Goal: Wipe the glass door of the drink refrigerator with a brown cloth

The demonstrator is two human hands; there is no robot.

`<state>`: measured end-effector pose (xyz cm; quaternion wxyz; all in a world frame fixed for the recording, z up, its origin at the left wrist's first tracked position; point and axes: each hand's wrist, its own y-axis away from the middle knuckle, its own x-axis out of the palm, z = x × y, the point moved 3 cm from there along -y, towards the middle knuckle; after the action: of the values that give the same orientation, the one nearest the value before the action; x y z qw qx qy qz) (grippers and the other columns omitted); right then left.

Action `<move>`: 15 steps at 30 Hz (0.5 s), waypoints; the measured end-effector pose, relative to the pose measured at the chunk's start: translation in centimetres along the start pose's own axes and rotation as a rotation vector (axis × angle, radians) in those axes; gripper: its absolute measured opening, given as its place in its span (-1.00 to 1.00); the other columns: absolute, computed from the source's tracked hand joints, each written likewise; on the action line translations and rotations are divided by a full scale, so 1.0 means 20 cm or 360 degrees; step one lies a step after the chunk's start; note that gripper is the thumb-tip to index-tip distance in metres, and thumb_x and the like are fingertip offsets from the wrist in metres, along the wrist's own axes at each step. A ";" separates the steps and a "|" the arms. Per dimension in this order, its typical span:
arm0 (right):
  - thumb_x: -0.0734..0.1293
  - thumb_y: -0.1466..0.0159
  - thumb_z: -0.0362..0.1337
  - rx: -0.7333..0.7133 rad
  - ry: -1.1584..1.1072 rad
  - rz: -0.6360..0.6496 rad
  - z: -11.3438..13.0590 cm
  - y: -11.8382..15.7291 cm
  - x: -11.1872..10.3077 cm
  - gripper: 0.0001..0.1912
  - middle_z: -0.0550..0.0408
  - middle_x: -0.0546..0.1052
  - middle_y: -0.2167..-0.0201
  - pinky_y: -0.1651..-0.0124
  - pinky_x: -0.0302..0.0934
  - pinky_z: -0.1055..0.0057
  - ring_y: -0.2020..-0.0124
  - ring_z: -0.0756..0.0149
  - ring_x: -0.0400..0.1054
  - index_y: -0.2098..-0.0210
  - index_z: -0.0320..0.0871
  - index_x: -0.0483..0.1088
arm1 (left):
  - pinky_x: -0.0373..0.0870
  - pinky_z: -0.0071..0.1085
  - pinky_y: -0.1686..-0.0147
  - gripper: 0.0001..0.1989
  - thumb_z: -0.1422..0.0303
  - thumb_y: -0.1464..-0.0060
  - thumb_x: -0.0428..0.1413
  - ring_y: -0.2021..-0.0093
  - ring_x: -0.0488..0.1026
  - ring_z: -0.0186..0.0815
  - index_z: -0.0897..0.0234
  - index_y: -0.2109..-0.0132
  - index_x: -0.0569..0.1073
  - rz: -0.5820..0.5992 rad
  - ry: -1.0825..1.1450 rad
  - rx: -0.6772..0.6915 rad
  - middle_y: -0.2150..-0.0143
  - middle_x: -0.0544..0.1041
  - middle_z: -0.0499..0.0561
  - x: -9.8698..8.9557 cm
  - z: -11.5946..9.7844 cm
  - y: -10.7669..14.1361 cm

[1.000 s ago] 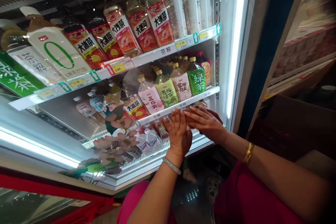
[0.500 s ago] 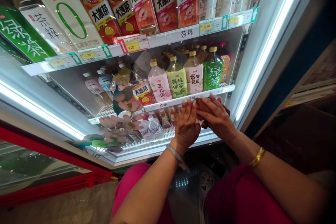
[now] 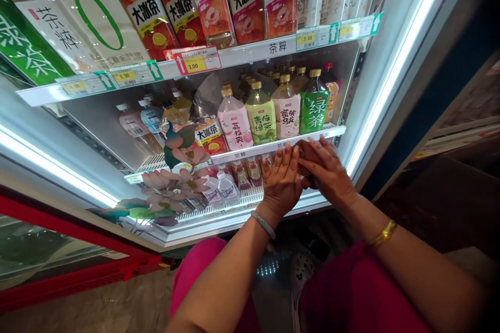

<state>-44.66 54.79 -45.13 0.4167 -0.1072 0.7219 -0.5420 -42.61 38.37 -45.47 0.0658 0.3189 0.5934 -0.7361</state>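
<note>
Both my hands are raised side by side, close together, in front of a lit drinks fridge. My left hand [image 3: 283, 182] has its fingers stretched upward and lying flat, seemingly against the glass door. Beside it, my right hand [image 3: 328, 169] is also flat, fingers extended up and to the left. A darker hand-like shape between them looks like a reflection in the glass. Behind the fingertips runs the middle shelf edge [image 3: 273, 146], carrying a pink bottle [image 3: 234, 122], a yellow-green bottle [image 3: 262, 119], a peach-coloured bottle [image 3: 287, 112] and a green tea bottle [image 3: 314, 106].
Large bottles such as a white one [image 3: 97, 15] fill the top shelf, above price tags [image 3: 195, 65]. Smaller bottles [image 3: 226, 187] stand at the bottom. Flower decals [image 3: 164, 195] cover the lower left. A red-framed unit [image 3: 58, 283] is at left; my knee [image 3: 211, 260] is below.
The view has shifted slightly, so the shelves sit a little further left. Both hands stay together in the same flat pose, slightly further right in the picture.
</note>
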 end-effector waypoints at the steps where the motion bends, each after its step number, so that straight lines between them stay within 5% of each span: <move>1: 0.33 -0.33 -0.42 0.0063 0.0017 -0.0063 -0.05 0.00 -0.03 -0.55 0.01 0.22 -0.49 -0.54 0.00 -0.20 -0.56 -0.07 -0.02 -0.17 0.03 0.48 | -0.61 -0.02 -0.53 -0.26 0.38 -0.25 0.00 -0.59 0.01 -0.14 0.36 -0.53 0.11 -0.0007 -0.0007 -0.0012 -0.51 0.23 0.20 0.01 0.00 0.00; 5: 0.31 -0.24 -0.43 0.0711 0.0121 -0.0435 -0.31 0.06 -0.15 -0.38 -0.17 0.20 -0.47 -0.52 0.00 -0.18 -0.51 -0.10 0.08 -0.29 -0.07 0.39 | -0.63 -0.02 -0.52 -0.24 0.38 -0.22 0.02 -0.59 0.01 -0.10 0.31 -0.54 0.11 0.0020 0.0003 0.0030 -0.52 0.23 0.19 0.02 -0.01 0.00; 8: 0.29 -0.21 -0.44 0.0938 0.0132 -0.0443 -0.31 0.11 -0.12 -0.21 -0.17 0.08 -0.52 -0.52 -0.04 -0.27 -0.55 -0.11 -0.01 -0.44 -0.06 0.20 | -0.63 -0.04 -0.52 -0.23 0.37 -0.21 0.04 -0.59 -0.01 -0.09 0.30 -0.54 0.11 0.0053 0.0013 0.0057 -0.53 0.21 0.18 0.01 0.00 0.00; 12: 0.27 -0.29 -0.47 0.0543 -0.0056 -0.0117 -0.06 0.05 0.02 -0.27 0.01 -0.02 -0.59 -0.55 -0.05 -0.23 -0.60 -0.03 -0.16 -0.42 0.04 0.22 | -0.63 -0.04 -0.52 -0.23 0.39 -0.22 0.03 -0.59 -0.03 -0.10 0.33 -0.54 0.08 0.0069 0.0013 0.0023 -0.53 0.21 0.19 0.00 0.01 0.00; 15: 0.28 -0.33 -0.44 0.0324 -0.0128 -0.0050 -0.01 0.01 0.02 -0.43 0.08 0.06 -0.57 -0.58 -0.09 -0.16 -0.59 0.02 -0.14 -0.30 0.06 0.37 | -0.63 -0.03 -0.52 -0.23 0.39 -0.24 0.02 -0.60 -0.08 -0.11 0.35 -0.55 0.05 0.0087 0.0027 0.0020 -0.53 0.19 0.20 0.00 0.01 0.00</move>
<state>-45.04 54.71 -45.52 0.4456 -0.0974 0.6439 -0.6143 -42.67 38.29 -45.38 0.0789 0.3417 0.5805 -0.7349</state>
